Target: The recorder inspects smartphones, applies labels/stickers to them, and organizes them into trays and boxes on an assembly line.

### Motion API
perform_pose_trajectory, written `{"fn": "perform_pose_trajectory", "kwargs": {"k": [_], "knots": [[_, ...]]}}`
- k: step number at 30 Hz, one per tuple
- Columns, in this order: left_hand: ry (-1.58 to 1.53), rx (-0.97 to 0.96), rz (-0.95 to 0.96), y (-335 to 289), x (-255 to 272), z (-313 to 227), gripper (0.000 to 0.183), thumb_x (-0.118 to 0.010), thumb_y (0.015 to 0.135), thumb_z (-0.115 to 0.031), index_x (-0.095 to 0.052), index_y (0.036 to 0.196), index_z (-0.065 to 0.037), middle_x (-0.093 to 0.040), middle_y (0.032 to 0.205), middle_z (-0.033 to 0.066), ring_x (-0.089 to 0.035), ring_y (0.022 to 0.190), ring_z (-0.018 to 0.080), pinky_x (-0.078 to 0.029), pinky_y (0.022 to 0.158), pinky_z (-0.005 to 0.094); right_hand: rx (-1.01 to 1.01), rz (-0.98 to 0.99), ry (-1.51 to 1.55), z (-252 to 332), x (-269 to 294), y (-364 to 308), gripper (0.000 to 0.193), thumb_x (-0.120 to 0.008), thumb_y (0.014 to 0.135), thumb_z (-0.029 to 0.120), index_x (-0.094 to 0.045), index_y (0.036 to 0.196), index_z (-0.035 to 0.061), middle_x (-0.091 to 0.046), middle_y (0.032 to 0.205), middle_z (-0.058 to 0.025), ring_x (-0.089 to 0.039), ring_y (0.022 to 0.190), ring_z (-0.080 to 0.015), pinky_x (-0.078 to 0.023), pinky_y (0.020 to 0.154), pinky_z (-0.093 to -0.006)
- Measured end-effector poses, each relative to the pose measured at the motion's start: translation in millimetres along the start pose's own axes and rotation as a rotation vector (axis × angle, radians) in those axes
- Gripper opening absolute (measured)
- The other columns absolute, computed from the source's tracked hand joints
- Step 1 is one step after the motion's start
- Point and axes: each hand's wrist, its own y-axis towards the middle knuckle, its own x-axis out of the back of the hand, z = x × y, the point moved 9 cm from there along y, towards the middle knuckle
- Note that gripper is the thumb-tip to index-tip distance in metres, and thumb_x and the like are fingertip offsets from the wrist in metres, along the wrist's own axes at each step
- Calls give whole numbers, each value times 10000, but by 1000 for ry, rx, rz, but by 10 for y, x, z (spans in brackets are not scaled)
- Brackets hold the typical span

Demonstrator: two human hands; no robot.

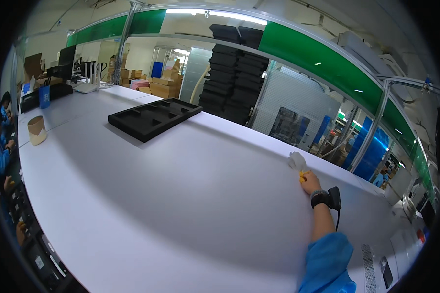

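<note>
My right hand (310,182) reaches far across the white tabletop, its fingers closed round the yellow handle of a small tool. The tool's head (297,160) is pale grey and blurred, close to the table's far edge; I cannot tell its exact kind. On that wrist sits a black strap with a box-shaped device (334,198) and a cable. My left hand does not show. Farther left, a black tray (154,119) with raised dividers lies near the far edge, apart from my hand.
A beige cup-like container (36,130) and a blue holder (44,96) stand at the left, near a monitor (66,62). A phone-like dark object (386,272) lies at the lower right. Co-workers in blue sit beyond the left edge by black trays (39,261). A metal post (371,127) rises behind the table.
</note>
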Motion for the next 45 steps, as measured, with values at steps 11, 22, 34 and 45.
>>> {"fn": "perform_pose_trajectory", "kwargs": {"k": [11, 22, 34, 45], "knots": [[-77, -169, 15, -165, -73, 378, 693, -633, 839, -249, -299, 1375, 37, -398, 1339, 235, -370, 1249, 377, -277, 1070, 391, 498, 88, 30, 1442, 1186, -2113, 144, -613, 770, 164, -681, 779, 37, -636, 799, -137, -612, 755, -333, -493, 707, -400], [-493, -186, 30, -982, 393, 469, 645, -607, 880, -139, -265, 1402, 24, -329, 1406, 200, -321, 1306, 301, -262, 1081, 374, -191, 182, 1355, 1423, 2653, -5142, 204, -600, 835, -16, -598, 1033, -65, -639, 965, -87, -601, 852, -135, -493, 797, -260], [-754, -83, 74, -1819, 794, 328, 589, -556, 917, -106, -254, 1417, -29, -380, 1360, 163, -370, 1245, 266, -314, 1028, 351, -576, 345, 1879, 1573, 1899, -7148, 270, -516, 924, 50, -533, 1187, -8, -592, 1103, -63, -566, 1000, -134, -447, 899, -259], [-865, -183, 278, -1479, 979, 427, 493, -513, 936, -115, -347, 1389, -14, -421, 1391, 105, -493, 1146, 183, -403, 939, 272, 196, 191, 383, 2449, 497, -8422, 234, -630, 771, 126, -558, 978, 43, -529, 937, -137, -538, 899, -322, -426, 829, -406]]}}
